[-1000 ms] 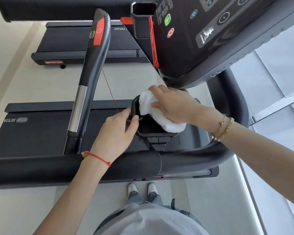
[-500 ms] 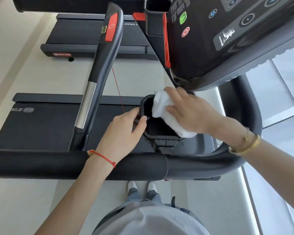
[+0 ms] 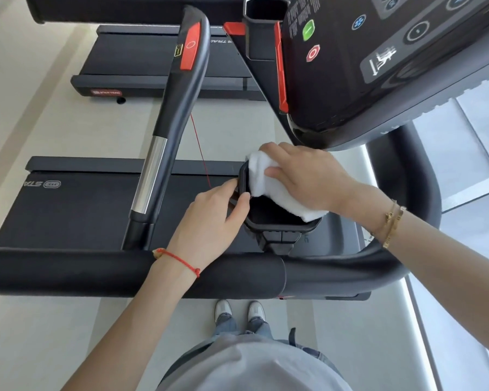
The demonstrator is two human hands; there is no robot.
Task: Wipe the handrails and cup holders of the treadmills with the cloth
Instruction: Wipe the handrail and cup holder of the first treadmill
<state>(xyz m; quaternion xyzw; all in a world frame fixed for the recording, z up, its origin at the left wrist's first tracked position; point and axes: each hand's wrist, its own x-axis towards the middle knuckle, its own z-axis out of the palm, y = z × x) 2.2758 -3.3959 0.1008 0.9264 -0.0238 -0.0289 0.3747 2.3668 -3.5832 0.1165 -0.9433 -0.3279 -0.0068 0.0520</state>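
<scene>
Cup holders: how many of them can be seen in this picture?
2. One cup holder is near the front handrail, under the cloth. A second cup holder is at the top, beside the console. Others may be out of view.

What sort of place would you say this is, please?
Most likely a gym or fitness room: a second treadmill stands beyond the treadmill belt below, and a console with start and stop buttons hangs over the cup holder being wiped.
</scene>
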